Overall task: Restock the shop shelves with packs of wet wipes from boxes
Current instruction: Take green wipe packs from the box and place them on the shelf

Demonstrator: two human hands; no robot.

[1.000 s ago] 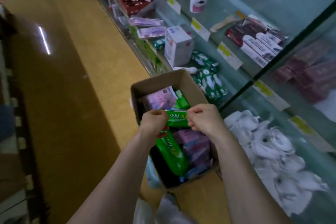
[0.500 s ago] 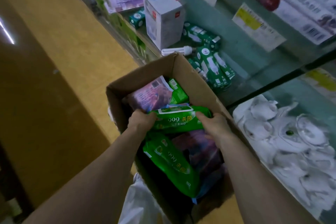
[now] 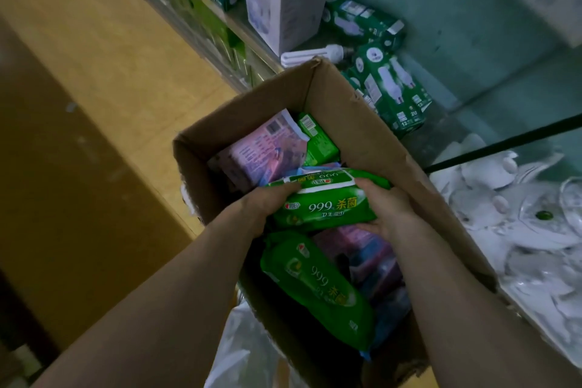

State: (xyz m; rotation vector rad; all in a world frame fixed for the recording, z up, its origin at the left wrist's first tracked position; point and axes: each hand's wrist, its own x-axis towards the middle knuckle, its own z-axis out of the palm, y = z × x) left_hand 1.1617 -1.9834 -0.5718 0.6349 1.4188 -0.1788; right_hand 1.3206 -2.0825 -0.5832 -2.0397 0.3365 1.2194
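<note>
We find both hands inside the open cardboard box. The left hand grips the left end of a green pack of wipes, fingers curled over its top edge. The right hand clasps its right end. The pack lies across the middle of the box, above a second green pack toward the near wall. Purple packs fill the far left corner. Boxed light bulbs lie on the shelf just beyond the box.

Person, head view | left hand and right hand — both bare | forearms bare along their whole visible length, down to the lower frame edge | light dim, skin detail blurred — finer marks cannot be told
</note>
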